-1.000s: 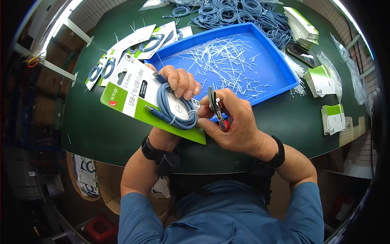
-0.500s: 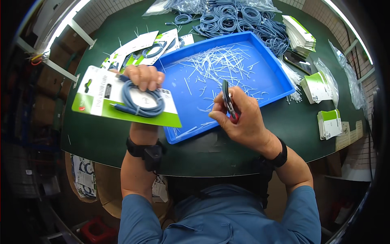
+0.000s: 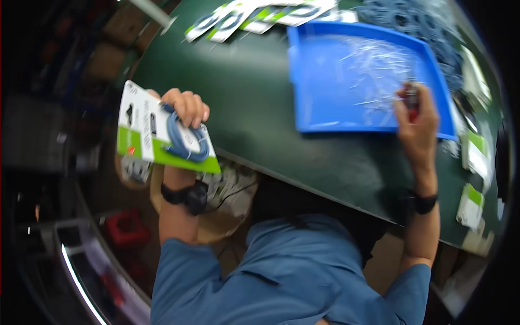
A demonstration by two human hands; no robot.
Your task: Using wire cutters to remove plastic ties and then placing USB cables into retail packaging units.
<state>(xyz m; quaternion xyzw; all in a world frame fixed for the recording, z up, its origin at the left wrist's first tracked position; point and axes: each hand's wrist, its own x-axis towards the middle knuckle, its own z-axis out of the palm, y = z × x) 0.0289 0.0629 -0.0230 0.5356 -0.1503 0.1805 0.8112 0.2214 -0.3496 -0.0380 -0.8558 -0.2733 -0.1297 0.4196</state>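
My left hand (image 3: 187, 106) grips a white and green packaging card (image 3: 142, 119) by its upper edge. A coiled blue cable (image 3: 174, 132) is fastened to the face of the card, which is tilted and held off the table's front left edge. Over the right part of a blue tray (image 3: 319, 108), my right hand (image 3: 421, 122) is closed around small cutting pliers (image 3: 412, 97) with a red part on the handle. Motion blurs their jaws. Thin white plastic strips (image 3: 374, 67) lie scattered in the tray near the pliers.
Several carded cables (image 3: 227, 23) lie at the table's far edge. Behind the tray is a heap of blue coiled cables (image 3: 403, 19). Stacks of green and white cards (image 3: 474, 151) stand at the right. A box with packaging (image 3: 230, 187) sits below the table's front edge.
The view has swung left, so tray and table sit further right in it. My left hand has carried the carded cable away from the tray, past the table edge; my right hand keeps the pliers.
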